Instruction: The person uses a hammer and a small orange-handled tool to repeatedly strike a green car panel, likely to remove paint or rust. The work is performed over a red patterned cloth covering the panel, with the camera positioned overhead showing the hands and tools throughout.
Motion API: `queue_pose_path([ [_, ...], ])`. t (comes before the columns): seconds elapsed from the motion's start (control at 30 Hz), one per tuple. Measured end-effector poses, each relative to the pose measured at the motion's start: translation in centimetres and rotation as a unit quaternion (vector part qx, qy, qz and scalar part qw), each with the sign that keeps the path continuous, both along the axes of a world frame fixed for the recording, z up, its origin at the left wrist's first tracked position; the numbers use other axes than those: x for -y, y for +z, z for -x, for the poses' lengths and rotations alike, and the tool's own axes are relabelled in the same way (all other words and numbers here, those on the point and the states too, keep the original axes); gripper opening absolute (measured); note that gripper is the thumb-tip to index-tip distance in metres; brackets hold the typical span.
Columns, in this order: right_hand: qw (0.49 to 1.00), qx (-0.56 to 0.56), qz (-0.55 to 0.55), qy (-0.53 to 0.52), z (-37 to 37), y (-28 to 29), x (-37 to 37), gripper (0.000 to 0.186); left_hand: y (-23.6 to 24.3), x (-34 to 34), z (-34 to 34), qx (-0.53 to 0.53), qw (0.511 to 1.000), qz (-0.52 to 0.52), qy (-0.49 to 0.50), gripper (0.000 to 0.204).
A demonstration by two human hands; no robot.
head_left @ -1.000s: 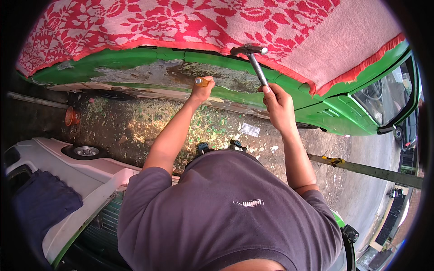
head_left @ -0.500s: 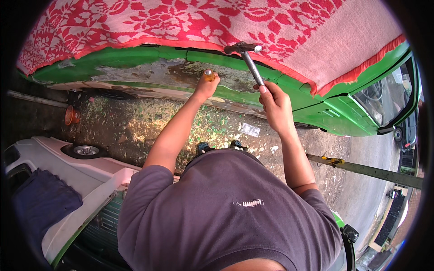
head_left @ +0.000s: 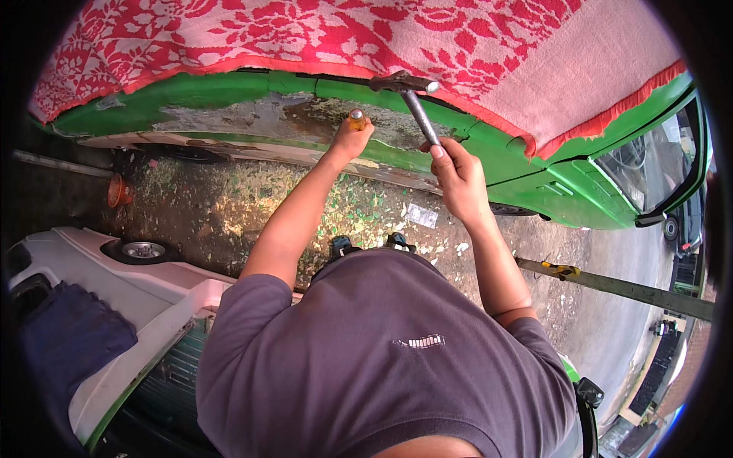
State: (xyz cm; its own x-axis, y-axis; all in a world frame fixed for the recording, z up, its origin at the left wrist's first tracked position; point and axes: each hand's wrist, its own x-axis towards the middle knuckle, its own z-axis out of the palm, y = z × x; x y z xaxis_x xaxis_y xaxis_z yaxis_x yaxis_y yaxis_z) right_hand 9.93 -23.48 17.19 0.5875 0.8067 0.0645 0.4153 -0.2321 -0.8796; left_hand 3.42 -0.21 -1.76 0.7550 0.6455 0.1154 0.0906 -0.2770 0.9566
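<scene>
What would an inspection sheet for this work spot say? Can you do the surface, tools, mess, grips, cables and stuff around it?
Surface: green vehicle side, with a big rough patch where the green is gone.
Job's things: a hammer and a metal-capped, orange-yellow tool handle; its other end is hidden.
Clutter: pale and green flakes scattered on the ground, plus a whitish sheet.
Grips: left grip closed round the tool handle; right grip closed round the hammer's shaft.
Cables: nothing seen.
Surroundings: red-and-pink cloth over the green vehicle; orange bucket; pale vehicle bearing dark cloth.
</scene>
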Motion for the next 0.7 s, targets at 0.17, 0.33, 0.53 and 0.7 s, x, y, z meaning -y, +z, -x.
queue_pose_path([
  [0.17,0.995,0.061,0.074,0.022,-0.5,-0.6,-0.7,0.028,-0.7,0.2,-0.6,-0.027,1.000,-0.006,0.005,0.020],
  [0.33,0.999,-0.009,0.038,-0.010,-0.2,1.5,0.5,0.032,-0.3,0.5,-0.1,0.015,1.000,0.016,0.000,0.020],
  [0.53,0.983,0.128,0.131,0.023,-0.4,-1.1,-0.1,0.035,-0.8,0.6,-1.1,-0.046,0.999,0.014,0.007,0.013],
  [0.7,0.999,0.041,0.033,-0.003,-0.3,1.0,0.1,0.035,-1.4,0.5,-0.7,-0.045,0.998,-0.011,0.034,0.021],
])
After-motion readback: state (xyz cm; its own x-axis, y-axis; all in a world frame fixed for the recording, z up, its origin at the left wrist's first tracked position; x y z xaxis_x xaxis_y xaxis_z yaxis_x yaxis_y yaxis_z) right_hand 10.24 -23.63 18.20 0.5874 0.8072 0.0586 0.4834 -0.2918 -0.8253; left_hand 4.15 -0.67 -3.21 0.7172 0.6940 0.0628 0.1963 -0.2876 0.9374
